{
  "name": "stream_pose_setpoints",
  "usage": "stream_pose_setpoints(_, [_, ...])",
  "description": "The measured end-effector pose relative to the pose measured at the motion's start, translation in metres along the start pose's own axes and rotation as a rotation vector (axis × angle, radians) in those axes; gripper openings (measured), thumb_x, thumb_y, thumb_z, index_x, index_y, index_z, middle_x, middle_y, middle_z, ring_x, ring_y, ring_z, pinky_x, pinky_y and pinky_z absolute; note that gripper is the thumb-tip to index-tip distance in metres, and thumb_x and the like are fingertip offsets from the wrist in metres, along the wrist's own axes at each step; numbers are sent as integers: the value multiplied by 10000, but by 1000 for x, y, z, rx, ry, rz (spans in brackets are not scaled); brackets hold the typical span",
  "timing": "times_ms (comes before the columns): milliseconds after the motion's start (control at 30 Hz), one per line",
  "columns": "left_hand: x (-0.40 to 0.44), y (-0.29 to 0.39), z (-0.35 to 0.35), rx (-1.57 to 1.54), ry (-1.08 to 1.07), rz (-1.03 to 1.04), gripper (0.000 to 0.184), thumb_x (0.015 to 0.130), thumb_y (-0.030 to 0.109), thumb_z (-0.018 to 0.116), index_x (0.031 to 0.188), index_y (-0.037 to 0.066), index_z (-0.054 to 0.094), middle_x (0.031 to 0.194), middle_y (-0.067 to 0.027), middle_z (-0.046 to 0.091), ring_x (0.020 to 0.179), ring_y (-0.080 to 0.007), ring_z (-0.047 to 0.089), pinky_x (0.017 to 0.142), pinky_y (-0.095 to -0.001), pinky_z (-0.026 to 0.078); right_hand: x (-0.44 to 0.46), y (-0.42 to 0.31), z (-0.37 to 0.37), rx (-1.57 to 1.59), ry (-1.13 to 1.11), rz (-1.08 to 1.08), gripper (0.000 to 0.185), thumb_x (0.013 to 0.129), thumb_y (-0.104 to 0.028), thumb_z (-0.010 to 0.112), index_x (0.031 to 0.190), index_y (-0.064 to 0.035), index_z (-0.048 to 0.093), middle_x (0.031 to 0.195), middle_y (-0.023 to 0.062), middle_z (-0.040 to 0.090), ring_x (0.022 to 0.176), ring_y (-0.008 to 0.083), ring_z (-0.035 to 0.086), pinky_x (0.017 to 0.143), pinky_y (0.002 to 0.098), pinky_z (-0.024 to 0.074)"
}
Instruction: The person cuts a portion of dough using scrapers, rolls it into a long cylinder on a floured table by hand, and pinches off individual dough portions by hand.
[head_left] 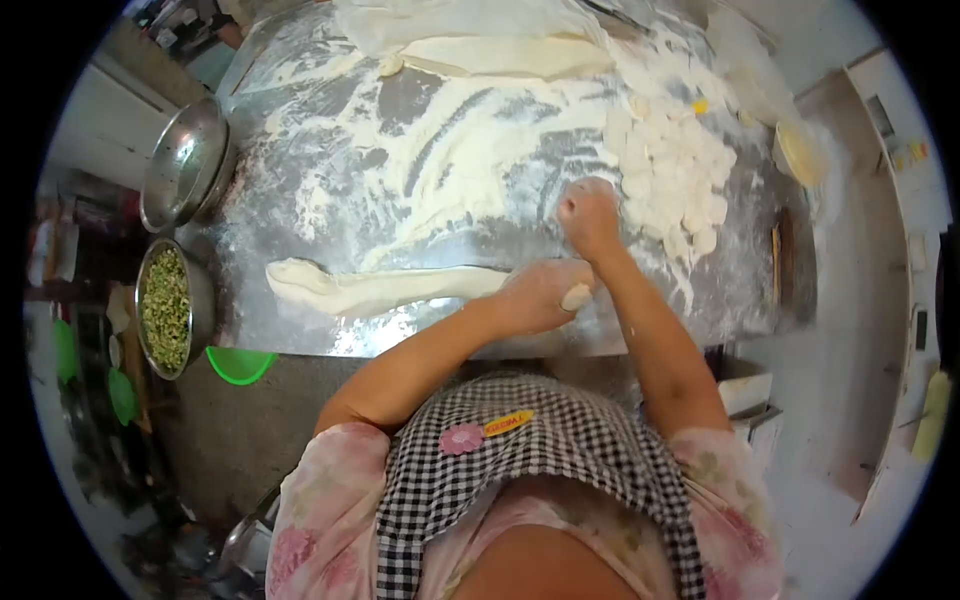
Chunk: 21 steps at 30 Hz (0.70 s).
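A long rope of dough point(390, 290) lies along the near edge of the floured metal table. Wrapped around its right end is my left hand point(540, 297), with a rounded stub of dough poking out past the fingers. Just beyond it, my right hand point(588, 212) is held as a fist above the table; whatever it may hold is hidden. To the right of that fist spreads a heap of small flattened dough pieces point(675, 175), dusted with flour.
A thick slab of dough point(510, 57), partly under a pale cover, lies at the far side. On the left are a steel bowl of chopped green filling point(165, 310), another steel bowl point(183, 165) and a green basin point(241, 366). A yellowish bowl point(800, 155) sits far right.
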<state>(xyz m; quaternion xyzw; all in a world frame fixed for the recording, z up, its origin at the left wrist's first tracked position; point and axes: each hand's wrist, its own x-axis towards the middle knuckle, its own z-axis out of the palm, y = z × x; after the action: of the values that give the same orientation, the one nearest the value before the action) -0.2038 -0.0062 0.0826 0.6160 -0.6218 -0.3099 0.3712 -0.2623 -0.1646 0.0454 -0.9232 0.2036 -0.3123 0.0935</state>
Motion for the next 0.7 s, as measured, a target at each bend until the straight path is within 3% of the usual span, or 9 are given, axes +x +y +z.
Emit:
stream_pose_setpoints(33, [5, -11, 1, 48, 52, -143, 445, 732, 156, 689, 1155, 107, 561, 1079, -170, 616, 1005, -328, 579, 855, -422, 462, 11, 5, 3, -10, 76, -50, 118, 761, -105, 607, 852, -39, 644, 866, 116, 645, 744, 267, 602, 642, 349, 489])
stream_pose_setpoints(67, [2, -20, 7, 83, 80, -295, 484, 721, 154, 695, 1180, 119, 545, 1088, -167, 611, 1022, -331, 571, 858, -424, 459, 0, -1, 5, 289, -50, 290, 128, 787, -115, 604, 880, -39, 648, 878, 104, 649, 764, 241, 609, 645, 339, 489])
stream_pose_setpoints(133, [-16, -39, 15, 403, 366, -86, 491, 747, 185, 692, 1191, 128, 491, 1021, -173, 610, 945, -359, 590, 815, -453, 463, -34, -26, 0, 870, -299, 996, 150, 839, -137, 599, 936, -38, 657, 900, 78, 657, 804, 187, 623, 652, 320, 489])
stream_pose_setpoints(200, [-18, -49, 16, 504, 481, -51, 493, 759, 205, 694, 1190, 109, 477, 990, -171, 614, 910, -364, 603, 801, -456, 470, -31, -30, -3, 967, -365, 979, 145, 844, -140, 597, 932, -41, 657, 902, 79, 654, 811, 187, 622, 665, 317, 491])
stream_pose_setpoints(333, [-15, -46, -2, 121, 264, -371, 443, 760, 197, 699, 1133, 21, 539, 999, -168, 632, 927, -328, 615, 810, -406, 489, -19, -48, -18, 1177, -499, 942, 137, 855, -145, 593, 926, -47, 657, 906, 79, 647, 825, 188, 620, 691, 312, 493])
stream_pose_setpoints(433, [-18, -24, -40, -426, 116, -479, 363, 756, 169, 690, 1069, 15, 590, 995, -168, 648, 932, -308, 622, 777, -380, 501, 6, -83, -45, 191, -411, -51, 116, 798, -97, 608, 893, -38, 637, 858, 110, 633, 813, 260, 607, 733, 347, 488])
stream_pose_setpoints(533, [-34, -32, -33, -469, 83, -383, 312, 757, 148, 668, 1044, 40, 608, 999, -171, 652, 935, -303, 624, 756, -372, 503, -14, -95, -29, 598, -247, -69, 102, 744, -64, 613, 842, -36, 621, 859, 142, 611, 800, 318, 580, 743, 380, 477])
stream_pose_setpoints(667, [-49, -48, -6, -230, 103, -440, 315, 746, 152, 668, 1042, 63, 610, 1003, -168, 645, 938, -295, 619, 791, -385, 487, -13, -81, 15, 457, -113, 70, 43, 731, -60, 607, 716, -35, 575, 761, 136, 556, 747, 322, 555, 683, 381, 471])
stream_pose_setpoints(700, [-46, -38, -14, -150, 72, -272, 327, 737, 146, 672, 1048, 69, 607, 1004, -169, 641, 947, -293, 617, 804, -392, 483, 5, -74, 18, 325, -99, -15, 49, 733, -60, 603, 721, -30, 566, 741, 132, 535, 723, 320, 551, 651, 369, 471])
